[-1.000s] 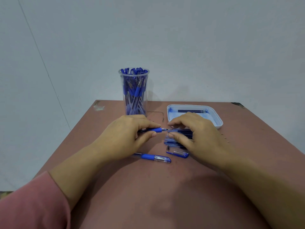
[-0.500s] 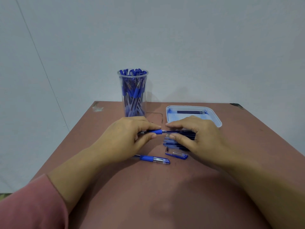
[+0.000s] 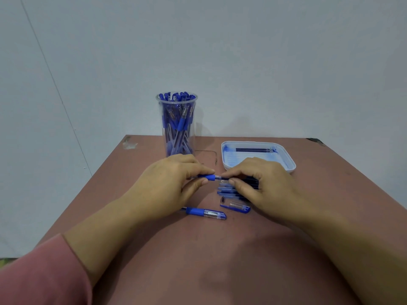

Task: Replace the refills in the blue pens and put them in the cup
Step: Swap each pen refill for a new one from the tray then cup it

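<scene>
Head cam: left hand (image 3: 169, 186) pinches the blue pen (image 3: 209, 177) by its grip, level just above the table (image 3: 220, 260). Right hand (image 3: 264, 183) pinches the dark end sticking out of it. That's probably the refill (image 3: 224, 178), but the fingers cover most of it. A pile of loose refills (image 3: 228, 191) lies under that hand. A capped pen (image 3: 204, 213) and a loose cap (image 3: 236, 208) sit nearer the person. The cup (image 3: 177, 126), stuffed with pens, stands behind the left hand, with the tray (image 3: 290, 165) to its right.

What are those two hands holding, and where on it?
The left hand grips a blue pen by its barrel; the right hand pinches the refill sticking out of it.
</scene>
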Tool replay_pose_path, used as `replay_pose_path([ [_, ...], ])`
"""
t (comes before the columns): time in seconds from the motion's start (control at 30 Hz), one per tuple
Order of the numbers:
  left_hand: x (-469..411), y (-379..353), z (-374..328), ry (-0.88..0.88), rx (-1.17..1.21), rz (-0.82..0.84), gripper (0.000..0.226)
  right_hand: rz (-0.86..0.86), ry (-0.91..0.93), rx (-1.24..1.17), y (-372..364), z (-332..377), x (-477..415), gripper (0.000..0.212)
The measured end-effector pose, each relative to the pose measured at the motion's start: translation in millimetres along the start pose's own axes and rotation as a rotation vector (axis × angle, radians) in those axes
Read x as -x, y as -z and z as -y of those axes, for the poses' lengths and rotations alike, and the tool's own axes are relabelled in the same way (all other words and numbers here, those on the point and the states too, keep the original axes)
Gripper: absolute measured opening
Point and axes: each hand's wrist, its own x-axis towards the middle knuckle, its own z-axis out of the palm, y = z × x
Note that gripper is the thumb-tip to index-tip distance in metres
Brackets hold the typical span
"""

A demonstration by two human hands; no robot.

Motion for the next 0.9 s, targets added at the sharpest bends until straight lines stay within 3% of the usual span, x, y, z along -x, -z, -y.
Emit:
replay_pose_path([
  [0.27,1,-1,0,0.038,0.017,-0.006,0.026,0.005,-0.023,-0.008,1,-2,0,0.023],
  [0.57,0,1,10,0.133,0.007,-0.078,0.024,-0.012,-0.178,0.046,14,-26,6,0.019],
  [0.77,0,1,9,0.132,0.030,-0.043,0.025,0.098,-0.177,0.176,10,-35,8,0.012],
  [0.9,0,0,9,0.122,0.034,-0.025,0.026,0.072,-0.147,0.205,8,-37,7,0.013],
])
